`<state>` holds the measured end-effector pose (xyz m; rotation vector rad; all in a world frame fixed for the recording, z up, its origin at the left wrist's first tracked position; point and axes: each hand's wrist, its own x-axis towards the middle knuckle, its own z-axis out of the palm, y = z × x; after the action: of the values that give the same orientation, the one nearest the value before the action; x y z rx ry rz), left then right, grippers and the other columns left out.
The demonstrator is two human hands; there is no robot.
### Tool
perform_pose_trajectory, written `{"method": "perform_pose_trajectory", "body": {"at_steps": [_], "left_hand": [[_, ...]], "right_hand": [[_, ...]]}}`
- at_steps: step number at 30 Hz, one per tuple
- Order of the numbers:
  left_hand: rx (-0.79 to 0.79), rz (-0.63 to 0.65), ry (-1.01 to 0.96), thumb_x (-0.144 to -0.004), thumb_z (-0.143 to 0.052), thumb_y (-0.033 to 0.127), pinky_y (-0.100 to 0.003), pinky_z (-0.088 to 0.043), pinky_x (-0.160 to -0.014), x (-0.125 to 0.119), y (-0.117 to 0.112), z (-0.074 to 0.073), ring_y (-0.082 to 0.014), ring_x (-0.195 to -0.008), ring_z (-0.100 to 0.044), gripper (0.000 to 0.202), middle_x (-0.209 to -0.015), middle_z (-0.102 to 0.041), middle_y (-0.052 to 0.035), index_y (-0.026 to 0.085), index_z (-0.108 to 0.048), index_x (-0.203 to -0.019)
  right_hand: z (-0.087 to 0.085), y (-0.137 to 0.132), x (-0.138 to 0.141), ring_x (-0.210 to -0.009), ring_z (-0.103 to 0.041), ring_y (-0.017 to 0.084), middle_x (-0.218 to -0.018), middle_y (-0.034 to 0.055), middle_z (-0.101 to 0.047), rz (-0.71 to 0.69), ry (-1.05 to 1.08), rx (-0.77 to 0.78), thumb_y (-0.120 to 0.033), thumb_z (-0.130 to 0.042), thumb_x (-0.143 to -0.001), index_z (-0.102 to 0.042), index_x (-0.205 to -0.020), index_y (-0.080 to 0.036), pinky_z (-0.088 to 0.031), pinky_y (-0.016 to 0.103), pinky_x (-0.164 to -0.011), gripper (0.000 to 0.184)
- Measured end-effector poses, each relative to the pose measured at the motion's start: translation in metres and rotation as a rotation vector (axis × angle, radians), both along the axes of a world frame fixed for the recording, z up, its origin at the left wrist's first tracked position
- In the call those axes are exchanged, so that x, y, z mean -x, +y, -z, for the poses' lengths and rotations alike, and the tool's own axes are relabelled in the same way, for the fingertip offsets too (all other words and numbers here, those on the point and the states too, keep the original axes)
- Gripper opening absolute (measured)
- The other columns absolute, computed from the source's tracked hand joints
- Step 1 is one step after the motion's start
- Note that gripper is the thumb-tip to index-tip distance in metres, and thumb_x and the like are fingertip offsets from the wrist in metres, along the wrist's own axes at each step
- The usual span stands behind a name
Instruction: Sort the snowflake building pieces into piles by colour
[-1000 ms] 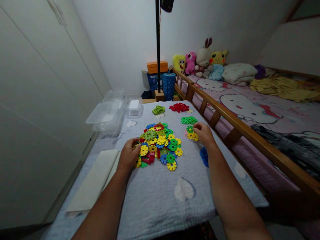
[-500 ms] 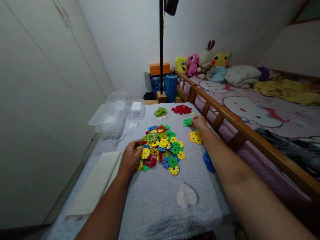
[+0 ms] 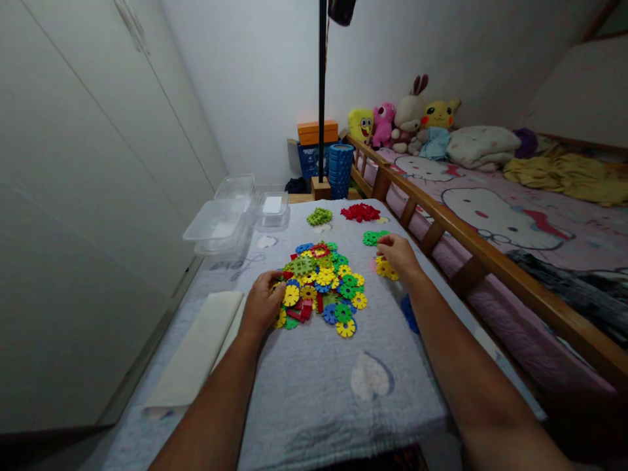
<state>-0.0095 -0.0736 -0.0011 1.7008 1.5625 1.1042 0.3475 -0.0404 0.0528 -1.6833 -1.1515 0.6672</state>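
1. Your left hand [image 3: 262, 304] rests on the near-left edge of the mixed pile [image 3: 321, 284], fingers curled onto a yellow disc [image 3: 291, 296]. You cannot tell from here whether they pinch it or only touch it.
2. Your right hand [image 3: 400, 254] hangs with its fingers bent down between the green pile [image 3: 373, 238] and the yellow pile [image 3: 387, 269], its heel over the yellow one. Whether it holds a piece is hidden.
3. The other sorted heaps are the lime pile [image 3: 318, 216] and red pile [image 3: 360, 212] at the far end, and the blue pile [image 3: 409, 313] near right, half under your forearm.
4. Risk: that forearm lies right over the blue and yellow heaps, so a sweep could scatter them or push blue off the right edge of the quilt [image 3: 304, 392].
5. Risk: green and yellow sit close together, so a careless drop could mix them.
6. Containers: 2 clear tubs [image 3: 218, 226] stand far left, seemingly with nothing in them. The small tub [image 3: 273, 209] beside them shows something white that is too small to identify.
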Motion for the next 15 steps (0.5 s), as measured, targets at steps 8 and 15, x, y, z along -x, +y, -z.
{"method": "perform_pose_trajectory", "body": {"at_steps": [8,15], "left_hand": [[0.002,-0.001,0.009,-0.083,-0.058,0.037,-0.038,-0.053,-0.091,0.000,0.000,-0.001,-0.0243,-0.099,-0.067,0.032,-0.109,-0.071,-0.0083,0.020,-0.068,-0.109],[0.004,0.003,0.006,-0.083,-0.058,0.036,-0.039,-0.053,-0.091,0.000,0.000,0.000,-0.0241,-0.098,-0.067,0.033,-0.107,-0.071,-0.0081,0.020,-0.068,-0.109]], "right_hand": [[0.016,-0.055,0.039,-0.085,-0.062,0.018,-0.092,0.0046,-0.072,-0.544,-0.487,0.039,-0.018,-0.065,-0.078,-0.074,-0.093,-0.018,-0.045,0.028,-0.076,0.017],[0.020,-0.056,0.049,-0.094,-0.060,0.021,-0.098,0.0100,-0.069,-0.587,-0.748,0.020,-0.017,-0.065,-0.085,-0.077,-0.102,-0.017,-0.042,0.030,-0.085,0.021]]}}
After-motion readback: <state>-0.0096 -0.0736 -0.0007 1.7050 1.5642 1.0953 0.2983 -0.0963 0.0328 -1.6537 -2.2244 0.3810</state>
